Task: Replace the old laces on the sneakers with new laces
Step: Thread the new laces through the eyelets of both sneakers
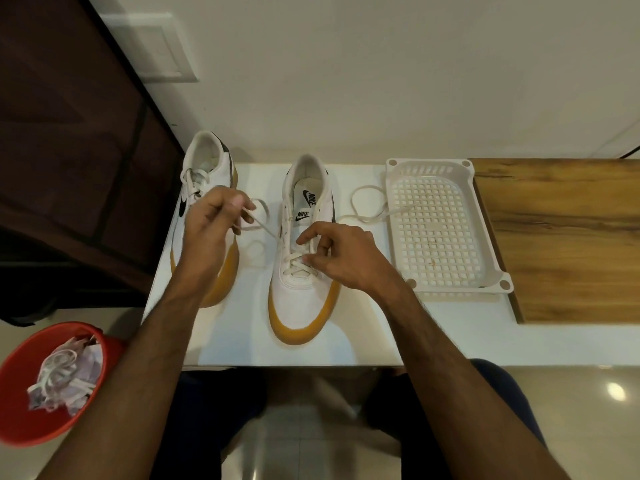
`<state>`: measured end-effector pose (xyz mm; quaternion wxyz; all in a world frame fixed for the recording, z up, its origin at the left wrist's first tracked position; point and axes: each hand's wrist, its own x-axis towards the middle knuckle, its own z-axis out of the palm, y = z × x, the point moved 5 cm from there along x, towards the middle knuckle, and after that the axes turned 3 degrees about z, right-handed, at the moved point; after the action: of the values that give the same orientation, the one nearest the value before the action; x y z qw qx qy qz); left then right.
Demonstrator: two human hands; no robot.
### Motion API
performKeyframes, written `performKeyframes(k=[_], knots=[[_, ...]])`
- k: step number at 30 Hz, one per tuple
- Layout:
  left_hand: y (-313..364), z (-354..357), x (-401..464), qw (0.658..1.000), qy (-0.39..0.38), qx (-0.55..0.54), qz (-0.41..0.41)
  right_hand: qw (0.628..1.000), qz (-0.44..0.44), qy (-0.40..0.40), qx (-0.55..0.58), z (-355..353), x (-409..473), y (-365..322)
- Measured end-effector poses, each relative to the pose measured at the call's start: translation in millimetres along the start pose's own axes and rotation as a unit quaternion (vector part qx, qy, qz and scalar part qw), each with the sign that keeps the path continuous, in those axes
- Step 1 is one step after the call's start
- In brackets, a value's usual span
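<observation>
Two white sneakers with tan soles stand on the white table (363, 327), toes toward me. The left sneaker (211, 174) is fully laced. The right sneaker (301, 296) has a white lace (367, 202) crossed through its lower eyelets only. My left hand (207, 223) hovers over the left sneaker and pinches one end of that lace, drawn taut from the right sneaker's left side. My right hand (343, 254) sits on the right sneaker's tongue area, with thumb and fingers pinching the lace at the eyelets. The lace's other end loops across the table into the tray.
A white perforated plastic tray (446, 233) lies right of the sneakers, beside a wooden board (568, 237). On the floor at lower left, a red bucket (31, 427) holds old laces and paper. A dark cabinet stands at the left. My knees are under the table edge.
</observation>
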<state>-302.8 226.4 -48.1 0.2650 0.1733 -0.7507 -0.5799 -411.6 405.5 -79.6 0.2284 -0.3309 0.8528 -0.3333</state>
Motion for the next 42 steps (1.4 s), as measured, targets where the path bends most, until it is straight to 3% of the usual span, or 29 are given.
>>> performKeyframes(k=[5, 8, 10, 12, 15, 21, 29, 34, 37, 42], knots=[[7.9, 2.3, -5.4, 0.995, 0.048, -0.082, 0.001, 1.0, -0.007, -0.014, -0.009, 2.7, -0.9, -3.2], [5.4, 11.3, -6.4, 0.996, -0.01, 0.086, 0.013, 1.0, -0.025, -0.011, -0.01, 1.8, -0.3, -3.2], [-10.2, 14.9, -7.4, 0.966, -0.08, 0.245, 0.002, 0.999, -0.044, -0.001, -0.001, -0.3, -0.2, -2.1], [-21.7, 16.4, -7.9, 0.947, -0.117, 0.3, -0.005, 0.998, -0.059, 0.013, 0.016, -3.0, 0.2, 0.9], [-20.6, 15.4, -3.1, 0.935, -0.104, 0.336, 0.043, 0.997, -0.062, 0.031, 0.034, -5.2, 0.4, 6.7], [-27.9, 21.5, -3.8, 0.916, -0.185, 0.35, 0.067, 0.995, -0.087, 0.041, 0.016, -2.8, 1.5, 2.9], [-24.1, 18.3, -4.2, 0.911, -0.192, 0.349, 0.11, 0.984, -0.129, 0.072, -0.102, 15.2, -0.7, -14.8], [-20.5, 18.4, -2.2, 0.904, -0.196, 0.351, 0.148, 0.958, -0.196, 0.104, -0.181, 15.7, -3.9, -21.6], [-23.0, 18.7, -3.1, 0.923, -0.192, 0.314, 0.112, 0.951, -0.214, 0.098, -0.202, 15.1, -3.6, -20.4], [-26.9, 18.7, -6.3, 0.953, -0.187, 0.239, 0.003, 0.984, -0.143, 0.077, -0.071, 9.1, 1.1, -10.6]])
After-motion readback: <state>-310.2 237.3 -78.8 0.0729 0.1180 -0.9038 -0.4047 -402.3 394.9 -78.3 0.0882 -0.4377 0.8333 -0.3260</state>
